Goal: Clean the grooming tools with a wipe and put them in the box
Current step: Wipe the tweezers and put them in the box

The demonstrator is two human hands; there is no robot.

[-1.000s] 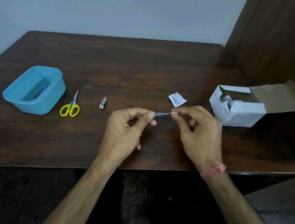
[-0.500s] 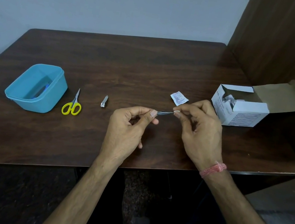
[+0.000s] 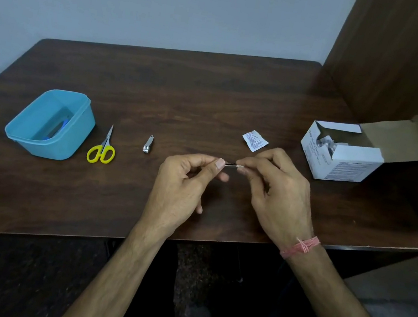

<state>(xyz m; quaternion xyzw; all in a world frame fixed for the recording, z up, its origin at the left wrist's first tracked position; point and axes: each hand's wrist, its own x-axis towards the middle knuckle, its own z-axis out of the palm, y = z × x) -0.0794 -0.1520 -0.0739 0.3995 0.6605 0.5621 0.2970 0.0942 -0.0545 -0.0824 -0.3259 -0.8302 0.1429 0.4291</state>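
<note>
From my seat the only print I can make out sits on the white cardboard carton [image 3: 340, 159] at the far right of the bench [image 3: 185, 93]: its left face carries the letters "BD" beside a small round logo, with a line of lettering after it that is too blurred for me to read. The carton's near face has a block of fine print, also illegible. The small white sachet [image 3: 254, 140] lying left of the carton shows rows of tiny dark text that I cannot read.
</note>
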